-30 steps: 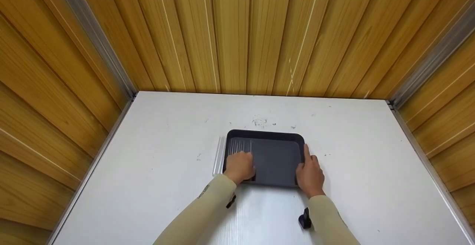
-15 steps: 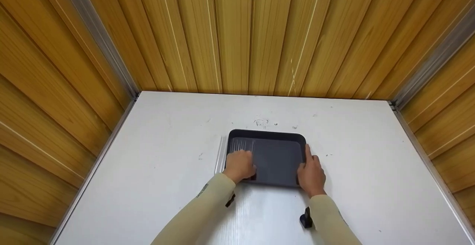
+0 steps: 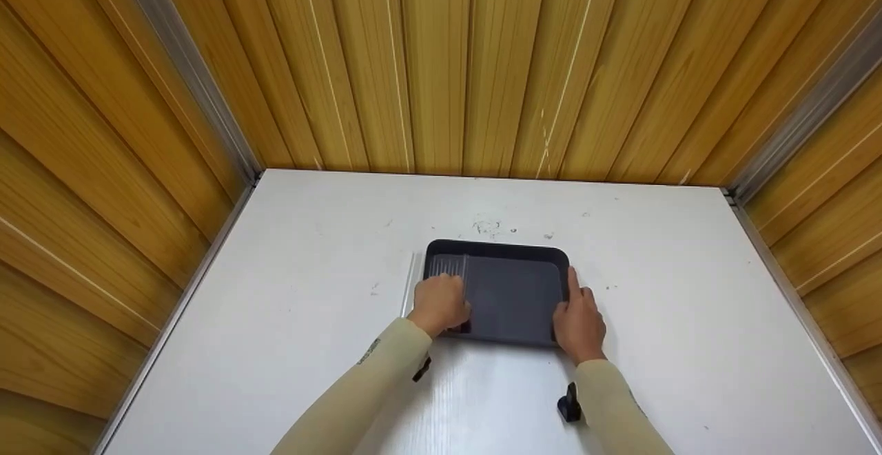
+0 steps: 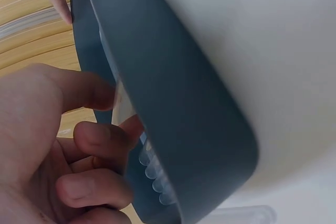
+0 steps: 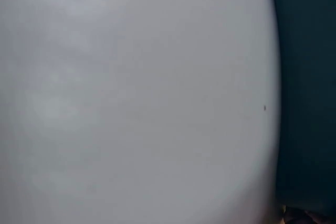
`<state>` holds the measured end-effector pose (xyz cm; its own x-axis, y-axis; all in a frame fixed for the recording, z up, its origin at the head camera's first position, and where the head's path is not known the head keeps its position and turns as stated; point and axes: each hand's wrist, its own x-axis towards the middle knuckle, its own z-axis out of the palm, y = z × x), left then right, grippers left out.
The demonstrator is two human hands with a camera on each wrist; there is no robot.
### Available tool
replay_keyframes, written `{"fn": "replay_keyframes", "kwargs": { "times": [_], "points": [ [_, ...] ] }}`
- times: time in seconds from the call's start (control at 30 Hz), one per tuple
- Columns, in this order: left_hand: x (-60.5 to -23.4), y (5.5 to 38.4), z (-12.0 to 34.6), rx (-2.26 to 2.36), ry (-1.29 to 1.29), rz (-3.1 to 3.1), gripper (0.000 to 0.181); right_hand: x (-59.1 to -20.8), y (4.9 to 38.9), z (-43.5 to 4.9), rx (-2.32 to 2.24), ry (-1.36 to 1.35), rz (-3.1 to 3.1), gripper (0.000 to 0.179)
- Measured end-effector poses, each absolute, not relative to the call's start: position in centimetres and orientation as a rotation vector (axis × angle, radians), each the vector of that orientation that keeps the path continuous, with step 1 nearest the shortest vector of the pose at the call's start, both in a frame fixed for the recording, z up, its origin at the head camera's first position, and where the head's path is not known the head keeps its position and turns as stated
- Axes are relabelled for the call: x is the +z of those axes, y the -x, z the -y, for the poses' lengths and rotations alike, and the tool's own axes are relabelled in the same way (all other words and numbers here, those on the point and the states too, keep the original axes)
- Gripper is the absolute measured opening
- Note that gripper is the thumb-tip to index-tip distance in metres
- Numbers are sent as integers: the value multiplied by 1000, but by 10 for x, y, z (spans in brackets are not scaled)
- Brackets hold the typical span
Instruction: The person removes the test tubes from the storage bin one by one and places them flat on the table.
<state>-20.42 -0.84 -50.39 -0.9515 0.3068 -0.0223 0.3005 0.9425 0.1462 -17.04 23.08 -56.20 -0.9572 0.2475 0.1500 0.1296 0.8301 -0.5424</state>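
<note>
A dark grey rectangular tray (image 3: pixel 513 296) lies on the white table in the head view. Inside its left end sits a clear ridged plastic piece (image 3: pixel 449 264), partly hidden by my left hand (image 3: pixel 441 302). In the left wrist view, that hand's thumb and a finger pinch a translucent edge just inside the tray wall, near several rounded clear ends (image 4: pixel 152 172). My right hand (image 3: pixel 579 322) grips the tray's right side, thumb over the rim and index finger along the outer wall. The right wrist view shows mostly table and dark tray wall (image 5: pixel 307 87).
Another clear plastic strip (image 3: pixel 409 286) lies on the table (image 3: pixel 331 372) against the tray's left outer side. Yellow wood-patterned panels (image 3: pixel 441 62) stand behind the table and at both sides.
My left hand has shifted slightly left within the tray, and the clear ridged piece has moved left with it. The right hand keeps its hold on the tray. The head view has shifted a little.
</note>
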Motion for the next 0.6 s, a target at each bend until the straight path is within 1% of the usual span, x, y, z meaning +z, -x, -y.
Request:
{"fn": "replay_keyframes", "kwargs": {
  "times": [0.13, 0.3, 0.6],
  "points": [
    [-502, 205, 13, 208, -470, -3067, 36, -562, 171, -231, 805, 303, 2807, 62],
    [-498, 205, 18, 197, -473, -3073, 29, -562, 172, -232, 802, 310, 2818, 62],
    [-494, 206, 28, 188, -458, -3068, 26, -561, 172, -231, 798, 311, 2813, 62]
  ]
}}
